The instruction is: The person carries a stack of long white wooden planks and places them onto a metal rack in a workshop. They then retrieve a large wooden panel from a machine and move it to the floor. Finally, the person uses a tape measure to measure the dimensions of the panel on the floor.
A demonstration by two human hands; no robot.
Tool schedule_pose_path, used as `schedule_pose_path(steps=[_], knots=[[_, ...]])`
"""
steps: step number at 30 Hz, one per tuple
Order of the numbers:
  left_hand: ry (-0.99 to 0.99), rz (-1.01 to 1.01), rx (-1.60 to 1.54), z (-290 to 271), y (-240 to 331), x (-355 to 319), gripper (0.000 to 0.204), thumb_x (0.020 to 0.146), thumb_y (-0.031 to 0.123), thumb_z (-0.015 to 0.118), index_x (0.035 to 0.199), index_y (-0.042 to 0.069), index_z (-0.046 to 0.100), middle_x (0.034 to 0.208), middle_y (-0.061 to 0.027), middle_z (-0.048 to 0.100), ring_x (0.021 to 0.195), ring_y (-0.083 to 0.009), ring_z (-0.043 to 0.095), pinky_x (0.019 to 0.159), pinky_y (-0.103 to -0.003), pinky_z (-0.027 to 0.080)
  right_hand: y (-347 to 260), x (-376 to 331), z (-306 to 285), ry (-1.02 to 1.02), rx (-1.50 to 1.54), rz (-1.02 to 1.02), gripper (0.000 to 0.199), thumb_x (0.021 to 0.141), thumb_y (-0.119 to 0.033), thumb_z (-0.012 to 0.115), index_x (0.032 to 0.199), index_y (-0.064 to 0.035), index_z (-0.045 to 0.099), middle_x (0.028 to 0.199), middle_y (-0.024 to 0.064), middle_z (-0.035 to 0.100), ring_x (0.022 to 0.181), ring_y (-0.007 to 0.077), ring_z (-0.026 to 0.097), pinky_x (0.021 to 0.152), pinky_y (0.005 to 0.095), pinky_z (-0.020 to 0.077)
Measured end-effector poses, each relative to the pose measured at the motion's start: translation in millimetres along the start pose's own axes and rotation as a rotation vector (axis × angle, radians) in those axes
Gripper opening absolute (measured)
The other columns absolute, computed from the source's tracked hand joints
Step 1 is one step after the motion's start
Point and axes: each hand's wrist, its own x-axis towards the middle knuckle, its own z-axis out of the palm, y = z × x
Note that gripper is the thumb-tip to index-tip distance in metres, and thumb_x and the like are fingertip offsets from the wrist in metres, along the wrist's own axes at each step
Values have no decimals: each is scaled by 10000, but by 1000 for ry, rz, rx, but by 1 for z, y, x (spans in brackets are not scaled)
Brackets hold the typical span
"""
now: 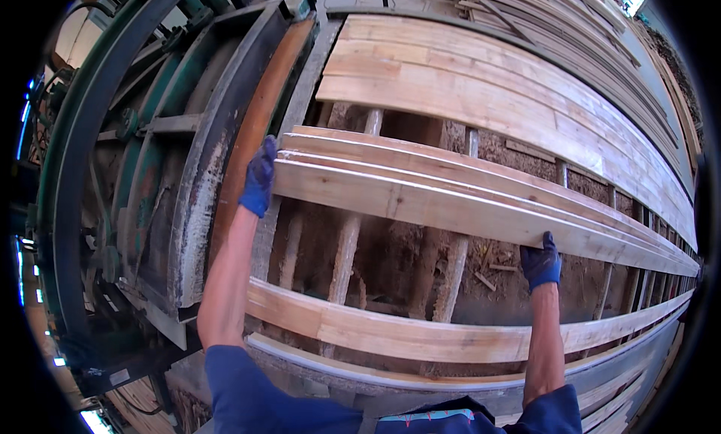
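Observation:
Several long wooden boards (375, 191) stand on edge, close together, across the rack in front of me. White shows along their upper edges. At their left end, my left hand (260, 178), in a blue glove, is closed on the board ends. Farther right, my gloved right hand (541, 261) grips the nearest board from its near side, its fingertips up against the face. A single wooden strip (420, 340) lies nearer to me, apart from the held boards. Beyond them rests a wide panel of joined wooden strips (451, 81).
Round metal bars (345, 257) cross beneath the boards, crusted with residue. Wood scraps (484, 280) and dust lie below. A green metal machine frame (150, 141) with an orange-brown beam (259, 96) stands at the left. Stacked lumber (556, 28) lies at the far side.

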Motion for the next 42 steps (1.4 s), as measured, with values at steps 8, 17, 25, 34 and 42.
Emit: schedule_pose_path(steps=[8,17,25,34,42], knots=[[87,24,153,56,27,79,735,1013,575,317,983,-76,658,898,-239,681,861,-285,652,734,-404,471,-19,81,60,-58,300,-112,472,837,-237,740,1255,-103,568,1255,113,625,1137,299,597,962,490,514],[-121,-42,-3,-9,73,-13,568,1044,449,354,1224,-27,606,1144,-208,671,1075,-268,646,923,-347,494,-16,0,-3,-46,189,-171,476,875,-287,713,1262,-73,538,1235,125,627,1134,294,597,994,474,499],[-152,333,383,-21,63,-81,355,976,250,519,1239,19,576,1196,-267,599,1104,-410,590,910,-439,489,-14,-40,-34,-49,24,54,445,906,-353,656,1259,-102,551,1222,110,636,1107,283,610,880,396,557],[-410,-157,819,-50,129,-184,770,832,423,655,1392,-48,417,1105,-297,645,993,-463,635,902,-472,502,-60,-197,-13,-112,-1083,192,257,926,-252,615,1033,-19,629,858,144,699,649,226,675,484,281,494],[-377,101,830,-44,111,-208,811,811,335,693,1449,-20,340,1147,-306,614,973,-454,628,903,-485,491,-20,-187,-1,-285,-2071,-654,283,706,-190,780,926,-87,636,778,108,665,721,287,653,656,404,513]])
